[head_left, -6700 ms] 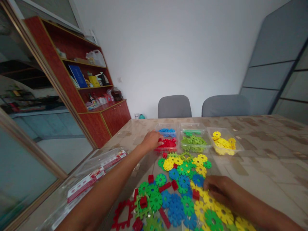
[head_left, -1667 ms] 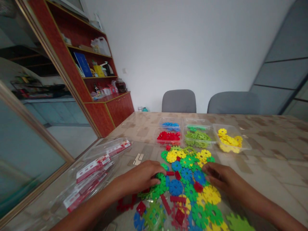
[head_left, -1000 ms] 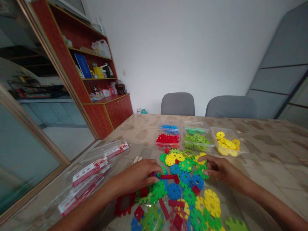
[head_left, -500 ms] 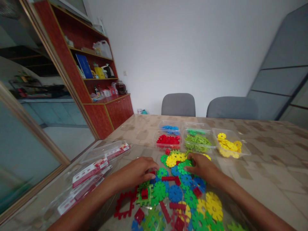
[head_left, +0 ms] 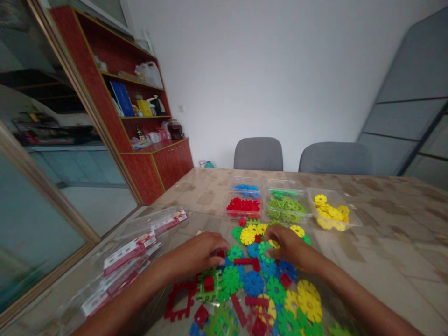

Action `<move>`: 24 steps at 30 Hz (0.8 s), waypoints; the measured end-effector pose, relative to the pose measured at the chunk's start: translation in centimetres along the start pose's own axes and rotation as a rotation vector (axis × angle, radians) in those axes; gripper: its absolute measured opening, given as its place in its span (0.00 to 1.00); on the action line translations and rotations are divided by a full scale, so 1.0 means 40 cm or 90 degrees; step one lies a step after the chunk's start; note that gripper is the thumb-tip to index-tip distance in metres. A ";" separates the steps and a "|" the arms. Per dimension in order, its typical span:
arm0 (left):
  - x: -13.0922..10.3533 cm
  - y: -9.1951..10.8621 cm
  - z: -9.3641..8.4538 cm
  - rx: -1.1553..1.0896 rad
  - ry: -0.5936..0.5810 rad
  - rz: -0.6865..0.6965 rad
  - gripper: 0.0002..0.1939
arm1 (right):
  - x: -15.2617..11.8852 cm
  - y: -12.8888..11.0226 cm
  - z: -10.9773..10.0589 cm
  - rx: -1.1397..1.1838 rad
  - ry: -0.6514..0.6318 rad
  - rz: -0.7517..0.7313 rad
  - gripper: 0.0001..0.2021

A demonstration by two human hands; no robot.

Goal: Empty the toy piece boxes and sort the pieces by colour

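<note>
Flat toothed plastic discs and square interlocking pieces lie in a loose heap on the table. My left hand (head_left: 205, 249) is at the heap's left side, fingers curved and thumb apart from them. A red piece (head_left: 221, 253) shows in that gap, beside a green disc (head_left: 234, 253); I see no grip on it. My right hand (head_left: 289, 245) reaches into the far right of the heap, thumb and forefinger apart. A green disc (head_left: 264, 250) lies by its thumb, and yellow discs (head_left: 248, 235) lie left of its fingertips. Its other fingers are partly hidden.
Behind the heap stand clear tubs with red pieces (head_left: 244, 205), blue discs (head_left: 247, 189), light green pieces (head_left: 287, 207) and yellow discs (head_left: 332, 214). Clear plastic packaging (head_left: 129, 254) with printed cards lies at left. Grey chairs (head_left: 258, 154) stand beyond the table.
My right hand has moved slightly left over the heap, uncovering a yellow disc behind it. My left hand stays nearly where it was. The view has shifted a little.
</note>
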State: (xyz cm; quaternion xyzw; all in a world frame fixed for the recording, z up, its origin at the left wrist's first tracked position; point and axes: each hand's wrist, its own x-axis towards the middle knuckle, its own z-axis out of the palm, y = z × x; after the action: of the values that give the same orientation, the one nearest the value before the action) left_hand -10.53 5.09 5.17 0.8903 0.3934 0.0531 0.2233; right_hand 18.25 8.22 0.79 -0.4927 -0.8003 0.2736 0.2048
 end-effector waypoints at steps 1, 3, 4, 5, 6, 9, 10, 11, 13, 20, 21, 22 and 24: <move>0.000 0.000 0.000 -0.001 -0.001 -0.001 0.07 | 0.001 0.000 0.001 0.021 -0.007 -0.006 0.11; 0.000 0.000 -0.002 -0.002 -0.009 -0.001 0.07 | 0.001 0.004 -0.001 0.062 -0.017 -0.016 0.09; 0.000 0.001 -0.003 -0.004 -0.012 -0.002 0.07 | 0.000 0.008 -0.007 0.079 -0.017 -0.020 0.07; 0.000 0.002 -0.004 -0.007 -0.014 -0.002 0.07 | -0.002 0.015 -0.015 0.094 -0.012 -0.025 0.05; 0.000 0.004 -0.006 -0.009 -0.015 -0.001 0.06 | -0.005 0.024 -0.026 0.106 -0.004 -0.030 0.05; -0.001 0.008 -0.008 -0.012 -0.015 0.001 0.05 | -0.019 0.056 -0.071 0.135 0.017 -0.033 0.08; -0.001 0.009 -0.009 -0.011 -0.016 0.000 0.05 | -0.025 0.068 -0.086 0.143 0.020 -0.030 0.09; -0.001 0.011 -0.009 -0.010 -0.018 -0.002 0.04 | -0.032 0.079 -0.099 0.151 0.020 -0.024 0.10; -0.001 0.014 -0.009 -0.009 -0.020 -0.007 0.05 | -0.046 0.101 -0.118 0.163 0.019 -0.010 0.13; -0.001 0.016 -0.012 -0.021 -0.029 -0.003 0.04 | -0.095 0.133 -0.108 0.153 -0.030 0.032 0.17; -0.001 0.015 -0.013 -0.023 -0.029 -0.006 0.05 | -0.099 0.129 -0.103 0.142 -0.035 0.034 0.15; 0.000 0.015 -0.013 -0.024 -0.031 -0.010 0.06 | -0.103 0.123 -0.099 0.130 -0.040 0.035 0.14; 0.000 0.015 -0.014 -0.027 -0.034 -0.016 0.08 | -0.107 0.108 -0.092 0.108 -0.052 0.032 0.16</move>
State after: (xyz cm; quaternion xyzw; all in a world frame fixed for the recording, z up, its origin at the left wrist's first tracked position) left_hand -10.26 4.93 5.93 0.8813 0.3973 0.0345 0.2536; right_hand 25.21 6.81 0.59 -0.4817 -0.7695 0.3652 0.2061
